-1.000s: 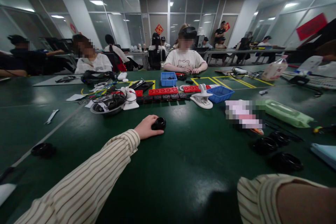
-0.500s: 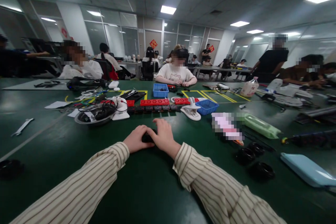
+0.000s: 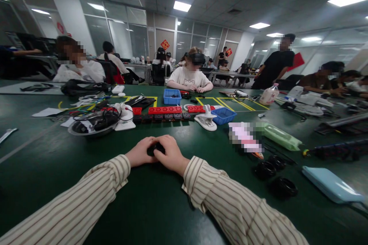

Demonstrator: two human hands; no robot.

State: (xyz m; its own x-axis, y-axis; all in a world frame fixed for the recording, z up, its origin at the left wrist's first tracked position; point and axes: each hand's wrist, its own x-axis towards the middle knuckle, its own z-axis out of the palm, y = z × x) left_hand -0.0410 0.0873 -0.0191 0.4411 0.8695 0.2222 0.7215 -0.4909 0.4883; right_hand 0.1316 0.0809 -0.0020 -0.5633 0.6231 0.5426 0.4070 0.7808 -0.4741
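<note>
Low over the green table, or resting on it, is a small black object, mostly covered by my fingers; its exact kind cannot be made out. My left hand curls around its left side. From the right, my right hand wraps over it with the thumb in front. The fingertips of both hands meet at its far side. Beyond my hands lies a row of red sockets and black sockets.
A bowl of dark parts and a white clip base stand left. A white clip, blue bins, black coils, a green packet and a light-blue case lie around. A person sits opposite.
My right hand has lowered from raised fingers to close over the black object. Both hands have shifted slightly left in view. The view itself has turned a little.
</note>
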